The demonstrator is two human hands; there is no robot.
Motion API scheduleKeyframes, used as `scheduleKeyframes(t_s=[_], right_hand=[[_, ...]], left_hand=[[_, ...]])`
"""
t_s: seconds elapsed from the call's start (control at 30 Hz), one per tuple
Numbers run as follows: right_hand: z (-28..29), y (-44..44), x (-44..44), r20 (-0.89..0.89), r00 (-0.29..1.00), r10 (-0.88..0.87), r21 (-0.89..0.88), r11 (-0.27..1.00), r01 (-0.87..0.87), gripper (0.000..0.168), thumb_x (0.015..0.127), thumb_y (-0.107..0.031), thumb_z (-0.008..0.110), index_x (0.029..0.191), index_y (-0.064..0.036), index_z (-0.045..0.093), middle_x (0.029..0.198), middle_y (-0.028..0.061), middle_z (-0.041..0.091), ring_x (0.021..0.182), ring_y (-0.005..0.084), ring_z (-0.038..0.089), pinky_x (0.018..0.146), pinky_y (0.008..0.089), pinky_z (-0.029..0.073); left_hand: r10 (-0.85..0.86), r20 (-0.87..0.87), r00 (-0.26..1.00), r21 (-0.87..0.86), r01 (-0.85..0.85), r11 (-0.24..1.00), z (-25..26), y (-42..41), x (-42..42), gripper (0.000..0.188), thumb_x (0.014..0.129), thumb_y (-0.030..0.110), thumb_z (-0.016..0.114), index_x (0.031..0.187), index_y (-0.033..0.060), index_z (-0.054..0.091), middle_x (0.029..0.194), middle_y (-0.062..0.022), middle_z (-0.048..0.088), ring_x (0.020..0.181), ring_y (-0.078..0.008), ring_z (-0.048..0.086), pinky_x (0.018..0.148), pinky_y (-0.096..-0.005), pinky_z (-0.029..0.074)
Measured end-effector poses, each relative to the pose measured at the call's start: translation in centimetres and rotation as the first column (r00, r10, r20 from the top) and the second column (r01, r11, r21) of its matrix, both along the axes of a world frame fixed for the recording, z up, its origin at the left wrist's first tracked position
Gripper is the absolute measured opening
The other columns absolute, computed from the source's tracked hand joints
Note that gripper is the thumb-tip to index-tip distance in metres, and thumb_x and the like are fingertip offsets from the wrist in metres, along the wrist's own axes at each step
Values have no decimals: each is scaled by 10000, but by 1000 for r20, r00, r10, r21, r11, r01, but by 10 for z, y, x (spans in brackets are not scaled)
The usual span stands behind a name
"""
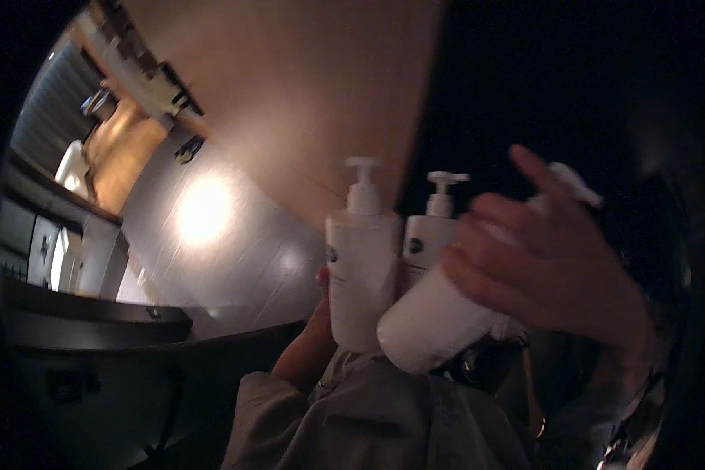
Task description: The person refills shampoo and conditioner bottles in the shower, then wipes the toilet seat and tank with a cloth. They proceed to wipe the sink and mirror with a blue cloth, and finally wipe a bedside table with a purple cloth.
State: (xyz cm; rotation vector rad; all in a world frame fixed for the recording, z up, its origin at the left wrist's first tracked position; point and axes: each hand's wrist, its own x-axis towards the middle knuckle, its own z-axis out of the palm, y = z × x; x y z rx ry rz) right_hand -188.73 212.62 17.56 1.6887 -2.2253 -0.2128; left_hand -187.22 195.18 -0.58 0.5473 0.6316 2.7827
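A white pump bottle (361, 282) stands nearly upright in front of my chest, with a round dark mark on its side. My left hand (323, 288) grips it from behind, so most of that hand is hidden. Just right of it is a second white pump bottle (427, 238), its lower part covered; what supports it cannot be told. Another white pump bottle (429, 329) is tilted, base toward the lower left. My right hand (523, 264) wraps around its upper body, index finger stretched out beside the pump head (576, 183).
A shiny metal surface (241, 252) reflecting a bright light lies to the left. Past it are a brown panel (305, 76) and a wooden board (129, 158) with blurred items. A dark edge (106, 326) runs along the lower left. The right side is very dark.
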Motion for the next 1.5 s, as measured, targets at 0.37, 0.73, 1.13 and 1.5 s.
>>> scheduleKeyframes(t_s=[0.37,0.73,1.13,1.5], right_hand=[[-160,-226,-111,264,799,540,-400,815,-419,461,763,-184,681,1181,-283,515,1329,-21,447,1249,208,404,1094,536,256],[-269,-503,-122,576,-373,727,-770,636,53,436,880,-188,516,1246,38,450,1263,234,435,1145,314,464,980,414,372],[-216,-866,-143,692,-680,-242,-266,790,-553,866,673,-40,749,1381,-19,251,1330,125,375,1273,224,351,1056,370,285],[-217,-1300,-134,679,-717,-159,-426,710,-561,1118,633,-148,803,1438,-82,30,1220,125,461,1107,242,515,927,400,424]], left_hand=[[683,173,709,7,-694,719,-95,-186,15,754,807,689,429,1234,70,391,1142,-104,486,1021,-184,490,861,-348,441],[979,175,106,-49,-992,116,-154,-335,35,781,785,725,419,1174,48,427,1067,-100,513,948,-172,507,816,-326,449],[969,85,-230,-243,-948,-204,-127,-618,41,820,762,765,408,1108,24,466,986,-95,543,868,-158,524,766,-302,458],[894,222,-389,14,-915,-402,-157,-1055,23,855,738,789,425,1100,16,475,951,-110,540,809,-173,533,706,-288,472]])
